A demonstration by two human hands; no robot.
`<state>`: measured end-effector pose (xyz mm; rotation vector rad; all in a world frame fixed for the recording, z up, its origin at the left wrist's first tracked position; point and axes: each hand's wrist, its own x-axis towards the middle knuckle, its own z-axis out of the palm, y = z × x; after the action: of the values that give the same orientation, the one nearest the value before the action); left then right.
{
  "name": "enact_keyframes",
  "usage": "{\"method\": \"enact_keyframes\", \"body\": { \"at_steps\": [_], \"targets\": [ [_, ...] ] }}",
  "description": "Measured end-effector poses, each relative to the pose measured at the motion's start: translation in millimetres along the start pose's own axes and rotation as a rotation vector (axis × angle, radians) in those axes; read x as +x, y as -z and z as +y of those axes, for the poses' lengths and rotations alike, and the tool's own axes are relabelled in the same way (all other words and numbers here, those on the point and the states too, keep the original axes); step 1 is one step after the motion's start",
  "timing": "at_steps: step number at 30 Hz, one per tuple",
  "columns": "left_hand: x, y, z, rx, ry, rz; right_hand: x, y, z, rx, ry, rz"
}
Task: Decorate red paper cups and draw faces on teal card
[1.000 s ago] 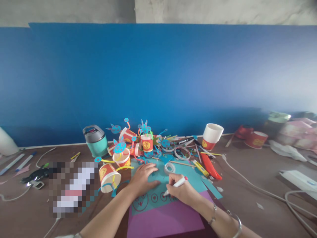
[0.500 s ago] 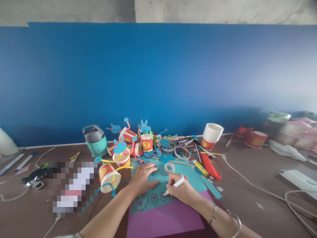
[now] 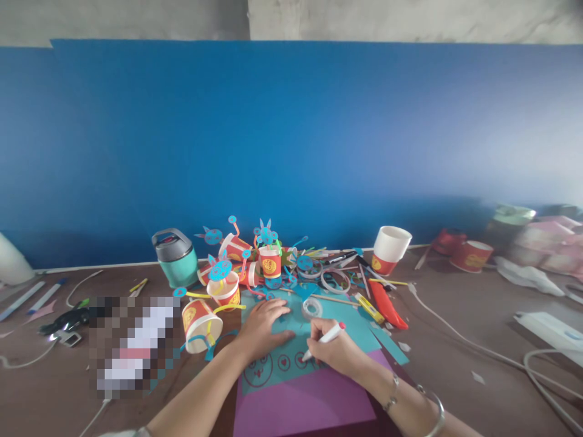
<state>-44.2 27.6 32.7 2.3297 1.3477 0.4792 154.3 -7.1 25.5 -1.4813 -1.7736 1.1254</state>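
My right hand (image 3: 334, 349) grips a white marker (image 3: 331, 334) with a red end, its tip on a small circle drawn on the teal paper (image 3: 291, 382). A larger circle with a face and small circles with hearts are drawn in red along the near edge of that sheet. Fingers spread, my left hand (image 3: 264, 328) lies flat on the paper left of the marker. Purple paper (image 3: 305, 409) sits beneath the teal sheet. A roll of clear tape (image 3: 312, 308) rests on the teal paper, beyond the right hand.
Decorated paper cups (image 3: 200, 325) crowd the left and back. To the right are a yellow cutter (image 3: 368, 308), a red-handled tool (image 3: 389, 306), white stacked cups (image 3: 392, 249) and a cable (image 3: 464, 340). A teal flask (image 3: 177, 261) stands back left.
The marker tip has shifted very slightly on the small circle, with a little more red inside it. My left hand stays put.
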Motion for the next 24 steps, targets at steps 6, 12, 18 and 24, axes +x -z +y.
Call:
{"method": "enact_keyframes", "body": {
  "at_steps": [6,12,18,24],
  "targets": [
    [0.2,-0.7,-1.6,0.002,-0.011,-0.001,1.8,0.5,1.6,0.058,0.001,-0.017],
    [-1.7,-0.3,1.2,0.022,-0.056,0.035,2.7,7.1,-8.3,0.293,-0.020,0.040],
    [-4.8,-3.4,10.0,0.065,-0.148,0.041,9.4,7.5,-12.7,0.343,0.035,0.000],
    [-4.9,-10.7,4.8,0.005,-0.137,-0.042,6.2,10.5,-17.4,0.342,0.024,-0.011]
  ]
}}
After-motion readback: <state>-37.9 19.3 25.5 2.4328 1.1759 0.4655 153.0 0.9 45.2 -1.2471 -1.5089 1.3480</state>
